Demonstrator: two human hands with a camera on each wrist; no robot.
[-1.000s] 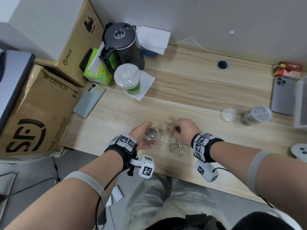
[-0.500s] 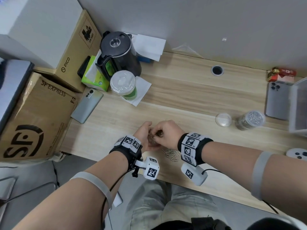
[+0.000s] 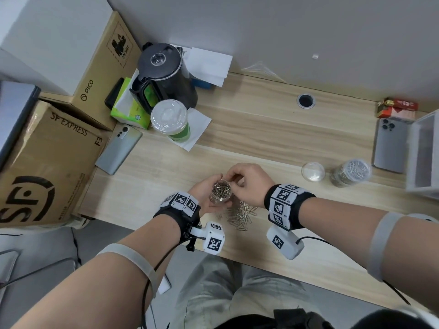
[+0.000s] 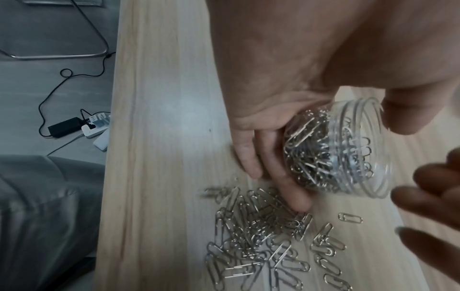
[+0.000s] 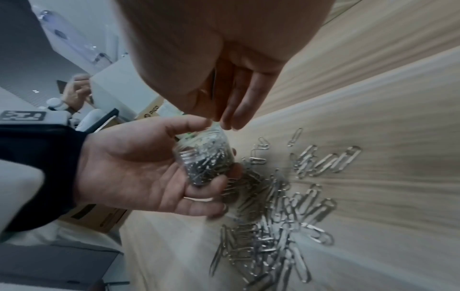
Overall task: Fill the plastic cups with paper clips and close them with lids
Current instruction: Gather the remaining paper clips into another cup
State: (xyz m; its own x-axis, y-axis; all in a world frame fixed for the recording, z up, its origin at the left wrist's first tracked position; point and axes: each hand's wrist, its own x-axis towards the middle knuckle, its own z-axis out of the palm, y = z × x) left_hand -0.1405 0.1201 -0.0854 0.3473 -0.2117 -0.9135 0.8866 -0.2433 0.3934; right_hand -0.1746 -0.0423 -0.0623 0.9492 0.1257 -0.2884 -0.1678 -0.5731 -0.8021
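Cup nearly full

Cup (image 3: 221, 191) sits at frame centre, left hand (image 3: 204, 198) curled round it; right hand (image 3: 247, 184) hovers over the rim, fingertips together — release low so clips (image 3: 241, 216) don't spill.

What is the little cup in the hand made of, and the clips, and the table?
Cup: looks like clear, glossy plastic; the clips show through its ribbed wall.
Clips: probably shiny steel wire, silver-coloured and bent into loops.
Table: pale wood-grain top, perhaps laminate; matte.
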